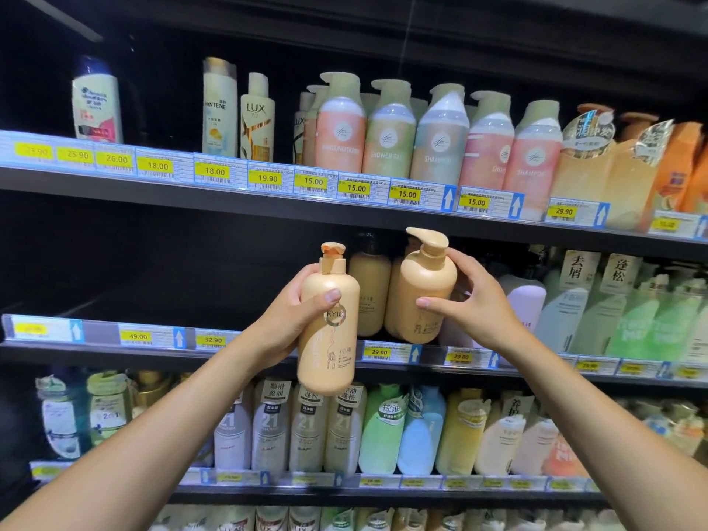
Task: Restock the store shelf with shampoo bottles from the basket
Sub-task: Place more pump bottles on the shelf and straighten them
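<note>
Shelf (95, 349) room lies dark and open left of our two bottles. The left bottle (327, 339) hangs near upright before the shelf edge, pump up. The right bottle (421, 289) stands at that edge, spout pointing left. Our left grip (285, 320) wraps the first; our right grip (479, 304) pinches the second.

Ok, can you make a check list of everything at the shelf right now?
Surface: middle shelf, left part bare, bottles on the right.
Job's things: tan bottle held before the shelf; second tan bottle at the shelf's front edge; basket not in view.
Clutter: nothing seen.
Hands: left hand grips the first bottle; right hand grips the second.
Cables: nothing seen.
Surroundings: upper shelf bottles, lower shelf bottles, yellow price tags.
</note>
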`<control>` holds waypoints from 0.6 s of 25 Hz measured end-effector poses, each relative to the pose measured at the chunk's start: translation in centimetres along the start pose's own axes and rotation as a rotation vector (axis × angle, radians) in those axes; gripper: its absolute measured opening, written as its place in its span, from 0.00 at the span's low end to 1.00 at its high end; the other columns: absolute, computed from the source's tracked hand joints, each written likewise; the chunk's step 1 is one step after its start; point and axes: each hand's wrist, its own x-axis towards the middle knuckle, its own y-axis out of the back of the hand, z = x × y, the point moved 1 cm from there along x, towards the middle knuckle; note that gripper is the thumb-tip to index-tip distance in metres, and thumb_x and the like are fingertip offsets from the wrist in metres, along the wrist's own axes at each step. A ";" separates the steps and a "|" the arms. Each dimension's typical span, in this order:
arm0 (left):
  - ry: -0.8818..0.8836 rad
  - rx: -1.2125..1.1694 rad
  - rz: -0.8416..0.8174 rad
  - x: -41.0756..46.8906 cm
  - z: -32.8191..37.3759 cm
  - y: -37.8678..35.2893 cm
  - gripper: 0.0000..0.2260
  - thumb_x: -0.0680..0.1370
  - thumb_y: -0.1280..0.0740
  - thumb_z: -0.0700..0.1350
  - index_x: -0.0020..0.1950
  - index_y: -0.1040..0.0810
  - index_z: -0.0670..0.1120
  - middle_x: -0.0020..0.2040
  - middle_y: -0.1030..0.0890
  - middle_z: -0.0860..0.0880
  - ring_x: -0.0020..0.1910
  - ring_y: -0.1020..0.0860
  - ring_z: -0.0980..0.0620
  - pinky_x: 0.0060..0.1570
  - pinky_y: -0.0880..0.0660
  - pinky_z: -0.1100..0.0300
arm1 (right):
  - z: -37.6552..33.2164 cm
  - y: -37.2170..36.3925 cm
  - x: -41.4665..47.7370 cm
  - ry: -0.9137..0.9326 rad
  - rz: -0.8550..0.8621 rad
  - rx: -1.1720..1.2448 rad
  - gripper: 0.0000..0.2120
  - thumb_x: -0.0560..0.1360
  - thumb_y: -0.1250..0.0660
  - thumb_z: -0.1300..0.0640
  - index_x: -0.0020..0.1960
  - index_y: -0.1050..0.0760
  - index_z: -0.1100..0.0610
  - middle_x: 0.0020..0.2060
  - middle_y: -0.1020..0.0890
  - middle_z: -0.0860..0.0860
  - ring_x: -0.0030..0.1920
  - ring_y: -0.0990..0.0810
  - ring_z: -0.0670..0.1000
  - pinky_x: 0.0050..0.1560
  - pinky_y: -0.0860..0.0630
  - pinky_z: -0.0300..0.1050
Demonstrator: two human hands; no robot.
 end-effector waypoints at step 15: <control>-0.004 -0.001 -0.002 -0.1 0.1 0.2 0.33 0.66 0.24 0.57 0.69 0.28 0.53 0.55 0.18 0.43 0.52 0.16 0.44 0.49 0.17 0.49 | 0.6 -1.8 -1.2 -0.130 0.069 -0.248 0.24 0.69 0.21 0.41 0.60 0.26 0.42 0.49 0.19 0.38 0.49 0.22 0.43 0.42 0.29 0.36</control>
